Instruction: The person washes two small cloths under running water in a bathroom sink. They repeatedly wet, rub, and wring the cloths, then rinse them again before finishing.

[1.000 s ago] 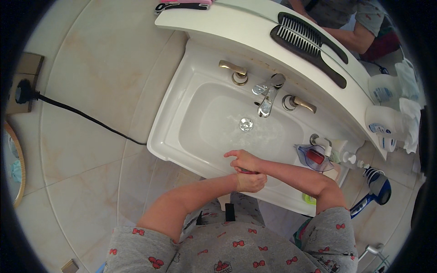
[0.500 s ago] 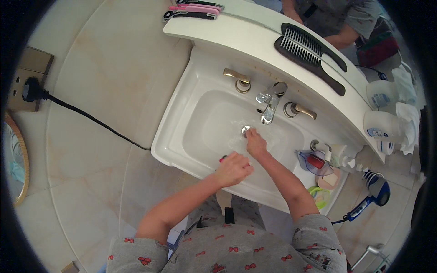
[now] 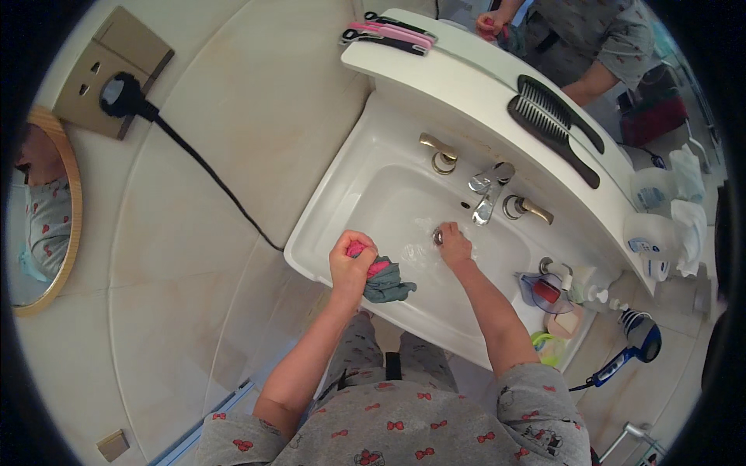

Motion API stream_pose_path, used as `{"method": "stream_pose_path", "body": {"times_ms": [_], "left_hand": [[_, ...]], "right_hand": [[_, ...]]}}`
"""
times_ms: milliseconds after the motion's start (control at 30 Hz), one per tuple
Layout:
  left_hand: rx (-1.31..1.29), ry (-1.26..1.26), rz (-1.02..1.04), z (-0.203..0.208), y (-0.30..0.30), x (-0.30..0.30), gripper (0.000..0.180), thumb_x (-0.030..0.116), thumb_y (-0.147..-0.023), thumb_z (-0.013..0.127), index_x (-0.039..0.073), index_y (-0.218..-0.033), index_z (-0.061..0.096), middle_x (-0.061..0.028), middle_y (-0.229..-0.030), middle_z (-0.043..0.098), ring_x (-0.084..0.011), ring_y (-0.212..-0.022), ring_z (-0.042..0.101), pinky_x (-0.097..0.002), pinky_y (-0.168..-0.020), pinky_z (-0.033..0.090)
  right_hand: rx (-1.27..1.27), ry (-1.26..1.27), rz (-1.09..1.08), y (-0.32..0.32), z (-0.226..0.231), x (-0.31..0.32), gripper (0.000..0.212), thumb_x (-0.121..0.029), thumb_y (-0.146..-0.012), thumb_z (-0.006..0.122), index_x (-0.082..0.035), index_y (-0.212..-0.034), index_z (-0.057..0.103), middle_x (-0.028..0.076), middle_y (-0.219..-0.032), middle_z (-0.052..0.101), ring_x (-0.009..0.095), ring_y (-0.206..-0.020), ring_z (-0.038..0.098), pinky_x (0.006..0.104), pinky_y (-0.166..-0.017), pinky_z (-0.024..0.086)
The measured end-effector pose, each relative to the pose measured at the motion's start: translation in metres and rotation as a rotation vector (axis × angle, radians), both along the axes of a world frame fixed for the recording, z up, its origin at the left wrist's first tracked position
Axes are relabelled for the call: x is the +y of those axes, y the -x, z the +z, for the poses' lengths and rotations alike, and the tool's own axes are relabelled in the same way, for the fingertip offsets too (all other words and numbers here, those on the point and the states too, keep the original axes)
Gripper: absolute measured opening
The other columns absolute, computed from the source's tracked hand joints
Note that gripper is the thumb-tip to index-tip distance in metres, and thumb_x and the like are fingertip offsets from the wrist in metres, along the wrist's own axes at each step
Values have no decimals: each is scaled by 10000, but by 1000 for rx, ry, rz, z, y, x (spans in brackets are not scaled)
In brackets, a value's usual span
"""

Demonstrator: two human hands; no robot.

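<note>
My left hand (image 3: 349,266) is closed round a bunched grey-green and pink cloth (image 3: 388,286), which hangs over the near left part of the white sink (image 3: 361,203). Down in the basin, the fingers of my right hand (image 3: 456,247) are curled at the round metal drain stopper (image 3: 438,236) and seem to grip its edge. A little water glistens round the drain. Behind that hand stands the chrome faucet (image 3: 486,200), between two bronze-coloured handles, the left handle (image 3: 439,147) and the right handle (image 3: 531,208).
Above the sink runs a white shelf (image 3: 466,76) with pink-and-black scissors-like tools (image 3: 390,33) and a black comb (image 3: 556,140). A soap bar (image 3: 562,321) and a red item (image 3: 546,290) lie at the right rim. A blue hair dryer (image 3: 637,339) hangs beyond; a plugged-in black cord (image 3: 210,179) crosses the left wall.
My left hand has risen and moved left, bringing the cloth into full view. My right hand stays at the drain stopper. The whole view has shifted and turned slightly.
</note>
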State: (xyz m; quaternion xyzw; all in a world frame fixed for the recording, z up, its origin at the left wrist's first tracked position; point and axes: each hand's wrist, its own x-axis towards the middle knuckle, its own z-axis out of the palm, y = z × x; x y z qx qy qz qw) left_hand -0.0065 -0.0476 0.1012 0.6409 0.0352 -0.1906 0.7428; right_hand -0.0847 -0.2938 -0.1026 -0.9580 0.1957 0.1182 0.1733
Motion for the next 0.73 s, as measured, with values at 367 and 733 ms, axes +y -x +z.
{"method": "stream_pose_path", "body": {"times_ms": [367, 733], "left_hand": [[291, 248, 83, 15, -1, 40, 160, -2, -835, 649, 64, -921, 531, -67, -827, 591, -165, -740, 602, -294, -665, 521], [-4, 199, 5, 48, 26, 54, 362, 118, -846, 741, 72, -1147, 543, -46, -1026, 584, -139, -961, 588, -294, -882, 492]], "right_hand": [[-189, -890, -510, 3, 66, 22, 500, -327, -859, 692, -137, -1293, 534, 140, -1307, 561, 349, -1125, 593, 461, -827, 527], [-98, -1745, -540, 32, 218, 175, 761, -592, -936, 548, -195, -1531, 289, 162, -1517, 397, 398, -1372, 417, 549, -959, 515]]}}
